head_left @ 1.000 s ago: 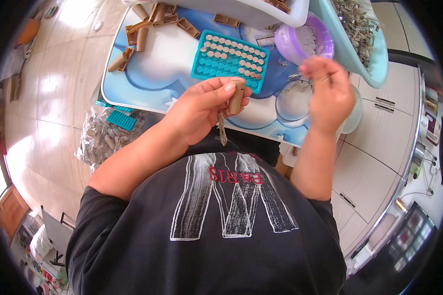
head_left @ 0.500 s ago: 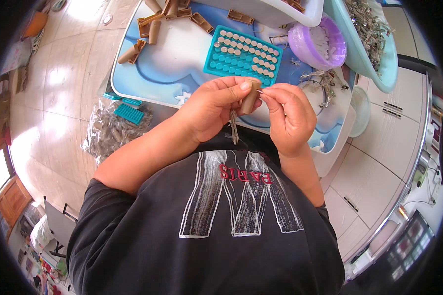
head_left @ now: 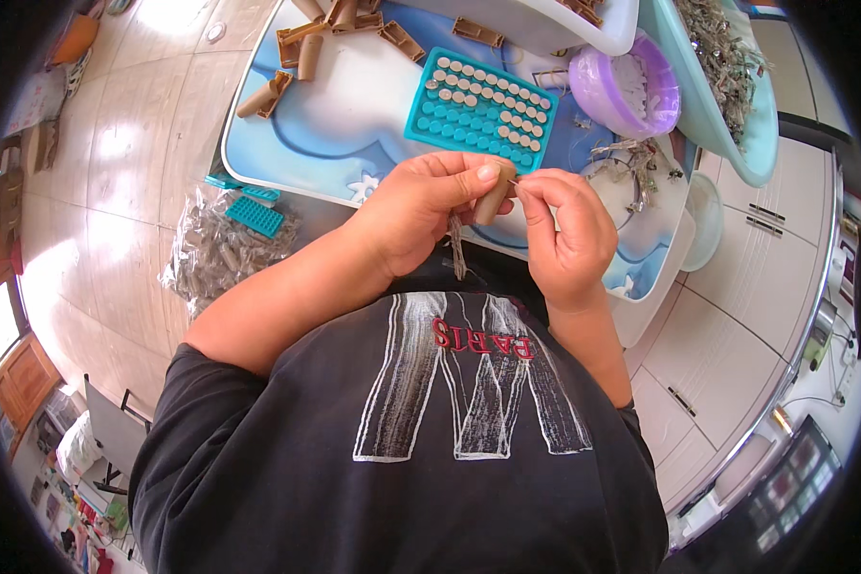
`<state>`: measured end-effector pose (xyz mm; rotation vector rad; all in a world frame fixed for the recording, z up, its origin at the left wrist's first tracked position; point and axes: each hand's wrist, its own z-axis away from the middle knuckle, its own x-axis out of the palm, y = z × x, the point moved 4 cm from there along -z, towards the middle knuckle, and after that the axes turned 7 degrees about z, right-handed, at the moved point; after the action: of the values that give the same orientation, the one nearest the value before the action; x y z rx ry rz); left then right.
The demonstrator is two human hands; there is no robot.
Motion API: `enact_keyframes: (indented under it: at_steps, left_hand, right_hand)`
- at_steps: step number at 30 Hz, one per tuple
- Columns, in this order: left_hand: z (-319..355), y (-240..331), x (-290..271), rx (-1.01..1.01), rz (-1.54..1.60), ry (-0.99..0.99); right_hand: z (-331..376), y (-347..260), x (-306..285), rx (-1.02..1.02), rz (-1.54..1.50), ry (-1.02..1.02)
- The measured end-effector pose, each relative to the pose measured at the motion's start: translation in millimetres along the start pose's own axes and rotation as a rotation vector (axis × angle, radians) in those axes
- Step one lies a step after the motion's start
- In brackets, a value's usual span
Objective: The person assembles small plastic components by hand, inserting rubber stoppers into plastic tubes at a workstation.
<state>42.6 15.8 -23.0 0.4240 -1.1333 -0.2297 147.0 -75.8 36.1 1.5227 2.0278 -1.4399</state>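
Note:
Between the thumb and fingers of my left hand (head_left: 426,203) is a tan, tube-shaped piece (head_left: 492,203), held tilted in front of my chest. A bundle of thin wires (head_left: 457,251) hangs below that hand; whether it joins the tube is hidden by my fingers. My right hand (head_left: 572,230) is pinched closed at the tube's upper right side, on a thin wire (head_left: 514,182) that barely shows. Just beyond my hands lies a teal tray (head_left: 450,127) with rows of round wells, many filled with silvery button cells.
A purple bowl (head_left: 588,91) holds small white pieces. Behind it stand a white bin (head_left: 607,29) and a pale teal basin (head_left: 761,158) of tangled wires. More wires (head_left: 646,167) lie at right. Brown plastic parts (head_left: 402,40) sit at the far left; a clear bag (head_left: 201,253) stands below.
The view has shifted slightly, so the table appears a little further right. Both hands keep their hold at the tube, with only small finger movement.

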Motion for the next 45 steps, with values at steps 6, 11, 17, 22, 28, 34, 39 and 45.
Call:
enact_keyframes:
  at_steps: [6, 11, 17, 22, 28, 34, 39, 45]
  left_hand:
    - [3.7, -0.7, 2.7, -0.008, -0.009, 0.078]
    - [4.1, -2.4, 1.0, 0.002, -0.025, 0.097]
    - [2.6, -2.9, 7.6, 0.011, 0.029, 0.099]
    - [5.1, 0.7, 6.4, 0.014, -0.034, 0.095]
    - [12.6, 11.3, 15.6, -0.095, -0.094, -0.020]
    - [18.9, 74.4, 14.3, 0.929, -1.348, 0.253]
    - [-2.2, 133.0, -5.5, 1.030, -1.937, 0.481]
    - [-25.1, 132.1, -30.0, 0.903, -2.341, 0.265]
  right_hand:
    - [-2.0, -3.2, 0.4, -0.030, 0.045, -0.041]
    - [-1.5, -5.2, 0.3, -0.032, 0.044, -0.063]
    - [0.2, -7.6, -1.5, -0.067, 0.103, -0.016]
    - [0.7, -8.1, -2.1, 0.009, 0.052, -0.055]
    - [3.6, 6.5, -1.6, 0.365, -0.588, -0.246]
    - [23.2, 24.3, -18.2, 0.595, -1.100, -0.222]
    - [53.7, 86.8, -108.6, 0.610, -1.313, 0.233]
    - [160.8, 184.6, -212.3, 0.915, -0.849, 0.806]
